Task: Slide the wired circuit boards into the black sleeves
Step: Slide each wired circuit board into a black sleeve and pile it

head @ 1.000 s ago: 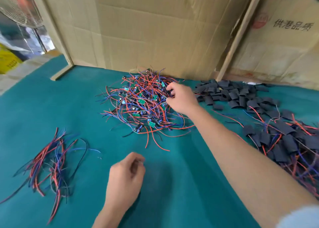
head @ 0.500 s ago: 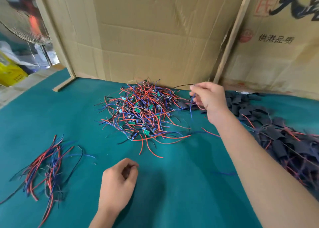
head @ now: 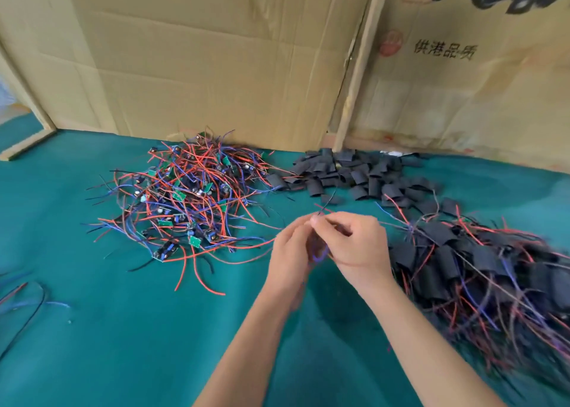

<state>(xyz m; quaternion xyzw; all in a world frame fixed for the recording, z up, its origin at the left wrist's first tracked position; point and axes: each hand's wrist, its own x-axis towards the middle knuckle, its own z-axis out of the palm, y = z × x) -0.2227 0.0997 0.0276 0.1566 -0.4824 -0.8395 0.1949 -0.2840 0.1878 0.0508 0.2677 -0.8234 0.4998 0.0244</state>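
Observation:
A tangled heap of wired circuit boards [head: 188, 197], small green boards with red, blue and black leads, lies at centre left on the green table. Empty black sleeves [head: 354, 172] are piled at the back near the cardboard. Sleeved boards [head: 481, 271] are heaped at the right. My left hand [head: 290, 252] and my right hand [head: 354, 240] meet in front of the piles. Both pinch one wired board [head: 320, 254], whose blue loop shows between the palms while red and black lead ends stick up past the fingertips. The board itself is hidden by my fingers.
Cardboard sheets [head: 216, 61] stand as a wall along the back of the green table [head: 123, 329]. A bundle of loose red, blue and black wires [head: 21, 295] lies at the far left edge.
My right hand drew one wired board out of the heap and brought it toward me. My left hand rose from the table and joined it. The camera turned right.

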